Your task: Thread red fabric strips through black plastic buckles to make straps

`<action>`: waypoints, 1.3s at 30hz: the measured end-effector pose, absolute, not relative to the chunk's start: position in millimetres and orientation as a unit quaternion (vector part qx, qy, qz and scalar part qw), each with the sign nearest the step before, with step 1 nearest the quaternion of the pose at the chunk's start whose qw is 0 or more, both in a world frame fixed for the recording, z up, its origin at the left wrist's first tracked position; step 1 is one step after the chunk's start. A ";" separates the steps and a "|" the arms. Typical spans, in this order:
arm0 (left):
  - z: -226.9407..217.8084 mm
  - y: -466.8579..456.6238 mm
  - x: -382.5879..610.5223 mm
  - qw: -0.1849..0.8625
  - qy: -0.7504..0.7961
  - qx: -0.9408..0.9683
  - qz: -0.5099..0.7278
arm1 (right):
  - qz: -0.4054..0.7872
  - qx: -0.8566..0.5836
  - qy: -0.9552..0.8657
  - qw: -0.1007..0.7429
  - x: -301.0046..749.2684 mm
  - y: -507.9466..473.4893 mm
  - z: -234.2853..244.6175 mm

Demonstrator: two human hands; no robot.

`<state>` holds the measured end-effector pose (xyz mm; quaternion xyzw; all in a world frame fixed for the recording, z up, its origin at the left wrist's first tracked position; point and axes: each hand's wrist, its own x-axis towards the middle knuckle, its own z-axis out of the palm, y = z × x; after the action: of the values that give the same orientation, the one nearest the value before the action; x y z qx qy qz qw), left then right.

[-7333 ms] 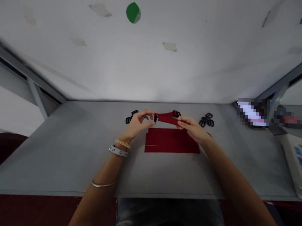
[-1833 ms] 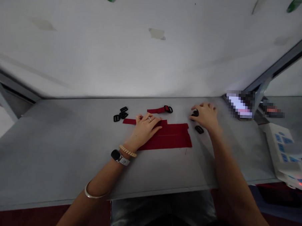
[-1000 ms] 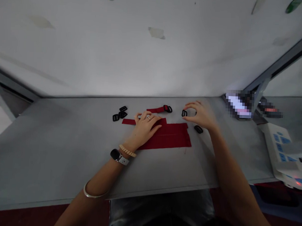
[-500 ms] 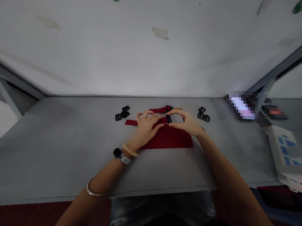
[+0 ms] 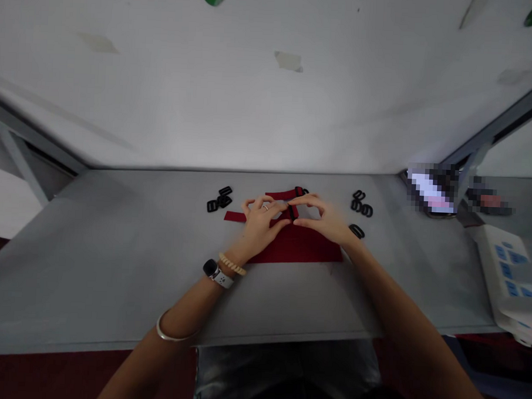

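Note:
My right hand [image 5: 320, 218] pinches a small black plastic slider [image 5: 293, 211] between thumb and forefinger. My left hand [image 5: 260, 221] meets it there, its fingers curled over a red webbing strap [image 5: 280, 195], though the exact grip is partly hidden. The strap's far end carries a black buckle [image 5: 300, 191]. Beneath my hands lies a stack of flat red webbing strips [image 5: 296, 251], with one strip end [image 5: 234, 216] poking out to the left. Black plastic fittings lie in small groups at left [image 5: 219, 200] and right [image 5: 361, 205], and a single one [image 5: 357, 231] sits by my right wrist.
The grey table [image 5: 113, 257] runs wide on both sides, and its near edge passes over my lap. A pixelated phone [image 5: 431, 189] lies at the far right corner. A white device with blue keys [image 5: 507, 272] stands at the right edge.
My right hand has carried the black slider leftward from the right of the table to the middle, meeting my left hand over the strap. More black fittings now show at right.

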<state>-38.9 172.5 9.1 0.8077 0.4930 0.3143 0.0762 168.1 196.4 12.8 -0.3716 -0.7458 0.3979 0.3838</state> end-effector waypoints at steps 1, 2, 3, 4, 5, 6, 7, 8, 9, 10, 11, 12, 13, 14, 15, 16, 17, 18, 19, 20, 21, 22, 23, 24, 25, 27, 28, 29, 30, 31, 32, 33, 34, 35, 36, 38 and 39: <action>9.1 172.5 -38.6 0.077 0.494 0.808 0.313 | 0.396 -0.373 -0.743 0.390 167.0 196.6 11.5; 9.2 172.5 -38.5 0.077 0.493 0.808 0.313 | 0.396 -0.376 -0.738 0.396 166.5 196.8 10.4; 9.6 172.8 -38.7 0.076 0.493 0.808 0.313 | 0.398 -0.380 -0.733 0.400 166.3 197.1 9.6; 10.3 173.5 -39.4 0.075 0.493 0.809 0.313 | 0.398 -0.385 -0.728 0.403 166.6 197.6 9.1; 11.2 174.5 -40.9 0.075 0.493 0.809 0.309 | 0.396 -0.391 -0.726 0.404 167.2 198.0 8.9; 12.3 176.1 -43.1 0.078 0.497 0.810 0.301 | 0.390 -0.398 -0.725 0.405 168.0 198.3 8.9; 13.6 178.1 -46.2 0.083 0.503 0.811 0.288 | 0.379 -0.406 -0.725 0.406 168.7 198.5 9.3; 14.9 180.5 -50.1 0.090 0.514 0.809 0.271 | 0.368 -0.416 -0.726 0.406 169.4 198.5 10.0; 16.3 183.1 -54.3 0.097 0.526 0.807 0.251 | 0.357 -0.424 -0.725 0.407 169.9 198.4 10.8; 17.6 185.8 -58.7 0.103 0.541 0.802 0.230 | 0.351 -0.430 -0.724 0.410 170.3 198.2 11.8; 18.7 188.4 -63.0 0.109 0.557 0.796 0.211 | 0.348 -0.433 -0.721 0.413 170.5 197.8 12.9; 19.6 190.6 -66.7 0.117 0.570 0.790 0.193 | 0.347 -0.435 -0.719 0.416 170.5 197.3 14.1; 20.2 192.4 -69.6 0.124 0.581 0.784 0.181 | 0.348 -0.436 -0.718 0.417 170.5 196.7 15.4; 20.4 193.8 -71.8 0.132 0.587 0.780 0.172 | 0.346 -0.436 -0.718 0.418 170.5 196.1 16.9; 20.3 194.7 -73.2 0.139 0.590 0.777 0.169 | 0.342 -0.437 -0.718 0.421 170.5 195.5 18.5; 19.9 195.3 -74.1 0.144 0.591 0.776 0.170 | 0.339 -0.436 -0.718 0.424 170.6 194.9 20.1; 19.0 195.7 -74.6 0.148 0.591 0.774 0.172 | 0.341 -0.431 -0.716 0.429 170.8 194.5 21.7; 18.0 196.0 -75.2 0.149 0.590 0.773 0.177 | 0.353 -0.422 -0.713 0.435 171.1 194.1 23.1; 16.6 196.4 -75.9 0.151 0.590 0.772 0.182 | 0.372 -0.409 -0.707 0.441 171.4 193.8 24.4; 15.2 196.9 -77.0 0.154 0.587 0.773 0.187 | 0.396 -0.395 -0.700 0.445 171.7 193.6 25.3; 13.7 197.6 -78.5 0.159 0.581 0.775 0.193 | 0.419 -0.381 -0.692 0.448 172.0 193.4 25.9; 12.2 198.5 -80.3 0.166 0.572 0.778 0.200 | 0.437 -0.372 -0.685 0.448 172.3 193.4 26.1; 10.8 199.4 -82.2 0.176 0.562 0.782 0.206 | 0.447 -0.370 -0.681 0.446 172.5 193.4 25.9; 9.7 200.4 -84.0 0.189 0.550 0.785 0.211 | 0.451 -0.374 -0.679 0.444 172.5 193.6 25.5; 8.8 201.3 -85.5 0.203 0.539 0.788 0.216 | 0.450 -0.380 -0.676 0.442 172.5 193.8 24.9; 8.2 202.3 -87.0 0.223 0.523 0.793 0.221 | 0.448 -0.394 -0.672 0.438 172.3 194.6 23.2; 8.3 202.4 -87.0 0.226 0.519 0.795 0.219 | 0.447 -0.398 -0.671 0.438 172.1 195.1 22.1; 8.7 202.1 -86.5 0.225 0.520 0.796 0.213 | 0.446 -0.400 -0.670 0.439 171.9 195.7 20.9; 9.2 201.6 -85.8 0.222 0.527 0.795 0.205 | 0.444 -0.400 -0.671 0.439 171.7 196.3 19.4; 9.8 200.9 -84.9 0.218 0.535 0.793 0.194 | 0.443 -0.398 -0.672 0.440 171.5 197.0 17.8; 10.4 200.2 -84.1 0.216 0.541 0.791 0.184 | 0.442 -0.395 -0.673 0.442 171.2 197.7 16.1; 10.8 199.6 -83.5 0.217 0.543 0.791 0.178 | 0.442 -0.392 -0.674 0.443 170.9 198.4 14.3; 11.2 199.1 -83.3 0.223 0.536 0.795 0.175 | 0.443 -0.390 -0.675 0.444 170.6 199.0 12.8; 11.5 198.8 -83.5 0.231 0.524 0.801 0.176 | 0.445 -0.389 -0.675 0.442 170.2 199.4 11.6; 11.7 198.8 -84.0 0.240 0.508 0.808 0.177 | 0.447 -0.390 -0.675 0.440 169.9 199.5 11.0; 12.2 199.4 -86.1 0.254 0.486 0.817 0.178 | 0.453 -0.391 -0.675 0.431 169.2 198.9 11.7; 12.4 200.0 -87.4 0.260 0.480 0.819 0.177 | 0.456 -0.390 -0.676 0.427 169.0 198.1 12.9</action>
<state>-87.4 200.0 12.4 0.8189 0.4803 0.1768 0.2598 169.0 198.1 12.9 -0.3897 -0.6765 0.4564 0.4268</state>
